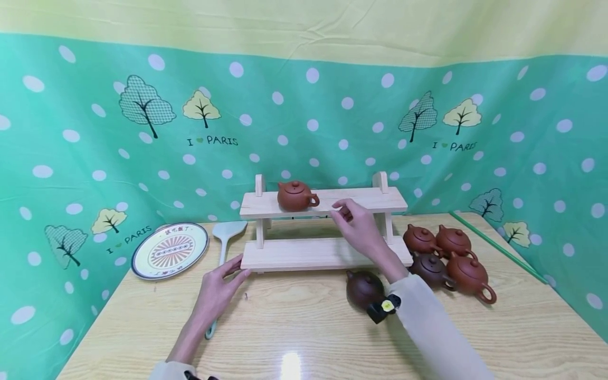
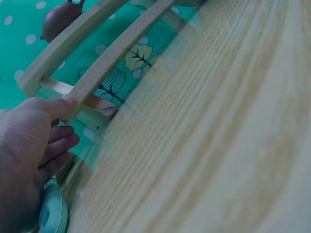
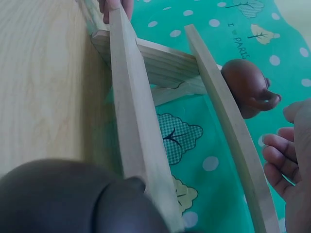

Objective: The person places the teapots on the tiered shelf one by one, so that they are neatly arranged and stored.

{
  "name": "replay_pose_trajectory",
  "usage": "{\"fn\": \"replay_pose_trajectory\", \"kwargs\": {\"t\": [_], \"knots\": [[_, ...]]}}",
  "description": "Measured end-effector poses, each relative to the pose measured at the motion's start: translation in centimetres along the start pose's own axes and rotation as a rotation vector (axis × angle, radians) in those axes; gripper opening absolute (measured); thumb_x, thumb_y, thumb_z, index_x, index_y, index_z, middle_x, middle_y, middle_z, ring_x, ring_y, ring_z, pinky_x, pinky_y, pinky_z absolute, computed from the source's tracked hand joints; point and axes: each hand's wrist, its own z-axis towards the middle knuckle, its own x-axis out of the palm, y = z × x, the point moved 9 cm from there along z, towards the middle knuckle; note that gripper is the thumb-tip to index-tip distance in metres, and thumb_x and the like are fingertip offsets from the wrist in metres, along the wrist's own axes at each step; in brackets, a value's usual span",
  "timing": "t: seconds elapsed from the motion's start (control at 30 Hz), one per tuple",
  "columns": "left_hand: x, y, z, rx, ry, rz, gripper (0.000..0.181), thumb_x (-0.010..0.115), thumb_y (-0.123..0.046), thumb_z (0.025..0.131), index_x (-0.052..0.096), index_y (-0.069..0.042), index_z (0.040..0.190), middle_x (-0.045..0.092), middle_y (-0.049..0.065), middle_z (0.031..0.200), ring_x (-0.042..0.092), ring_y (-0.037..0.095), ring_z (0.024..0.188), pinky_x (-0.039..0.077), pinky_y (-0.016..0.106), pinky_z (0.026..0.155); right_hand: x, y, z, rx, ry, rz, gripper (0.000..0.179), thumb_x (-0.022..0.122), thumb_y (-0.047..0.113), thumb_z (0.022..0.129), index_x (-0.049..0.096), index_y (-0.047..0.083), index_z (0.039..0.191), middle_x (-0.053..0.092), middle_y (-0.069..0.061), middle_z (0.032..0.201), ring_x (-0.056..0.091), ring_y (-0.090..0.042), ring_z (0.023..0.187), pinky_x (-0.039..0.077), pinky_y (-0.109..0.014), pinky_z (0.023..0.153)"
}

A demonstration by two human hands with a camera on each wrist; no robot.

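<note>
A two-tier wooden shelf (image 1: 285,255) stands on the table. My left hand (image 1: 216,293) grips the left end of its lower board, the thumb on the front edge in the left wrist view. On the upper board, left of centre, sits a reddish-brown teapot (image 1: 294,197), its handle toward the right. My right hand (image 1: 357,226) is just right of that handle, apart from it, with fingers loosely bent and nothing between them. A dark brown teapot (image 1: 363,290) rests on the table below the right forearm; it looms large and blurred in the right wrist view (image 3: 73,199).
Several teapots cluster right of the shelf, among them a dark one (image 1: 429,270) and a reddish one (image 1: 467,274). A green stick (image 1: 499,247) lies behind them. On the left are a patterned plate (image 1: 142,264) and a pale spatula (image 1: 229,229). A dotted curtain (image 1: 313,100) hangs behind.
</note>
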Motion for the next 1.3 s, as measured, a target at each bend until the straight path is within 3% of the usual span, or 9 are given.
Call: {"fn": "replay_pose_trajectory", "kwargs": {"t": [0.4, 0.73, 1.03, 1.3], "knots": [[-0.1, 0.3, -0.1, -0.015, 0.008, -0.019, 0.053, 0.078, -0.024, 0.096, 0.062, -0.001, 0.14, 0.072, 0.017, 0.124, 0.068, 0.033, 0.116, 0.055, 0.042, 0.099, -2.8, -1.2, -4.2, 0.027, -0.033, -0.04, 0.014, 0.069, 0.008, 0.101, 0.068, -0.001, 0.111, 0.065, -0.002, 0.086, 0.061, -0.016, 0.078, 0.054, -0.028, 0.071], [0.0, 0.3, -0.1, -0.017, 0.009, -0.023, 0.053, 0.078, -0.024, 0.096, 0.062, 0.0, 0.14, 0.072, 0.016, 0.123, 0.068, 0.032, 0.116, 0.055, 0.04, 0.098, -4.9, -1.2, -7.5, -0.049, -0.085, -0.066, 0.009, 0.071, -0.002, 0.095, 0.071, 0.001, 0.104, 0.062, 0.005, 0.08, 0.059, -0.012, 0.074, 0.051, -0.024, 0.064], [0.0, 0.3, 0.0, -0.022, 0.012, -0.019, 0.053, 0.078, -0.024, 0.096, 0.062, 0.0, 0.141, 0.071, 0.017, 0.124, 0.067, 0.033, 0.117, 0.055, 0.04, 0.098, -5.7, -2.1, -10.3, -0.028, -0.07, -0.086, 0.014, 0.072, -0.005, 0.093, 0.07, 0.003, 0.104, 0.06, 0.008, 0.079, 0.057, -0.007, 0.071, 0.05, -0.022, 0.058], [0.0, 0.2, 0.0, -0.015, 0.011, -0.023, 0.053, 0.078, -0.023, 0.096, 0.062, 0.0, 0.141, 0.072, 0.016, 0.123, 0.067, 0.032, 0.117, 0.055, 0.041, 0.098, -6.1, -2.4, -11.9, -0.029, -0.074, -0.104, 0.017, 0.073, -0.008, 0.09, 0.07, 0.003, 0.102, 0.062, 0.008, 0.081, 0.058, -0.006, 0.074, 0.047, -0.015, 0.062]]}}
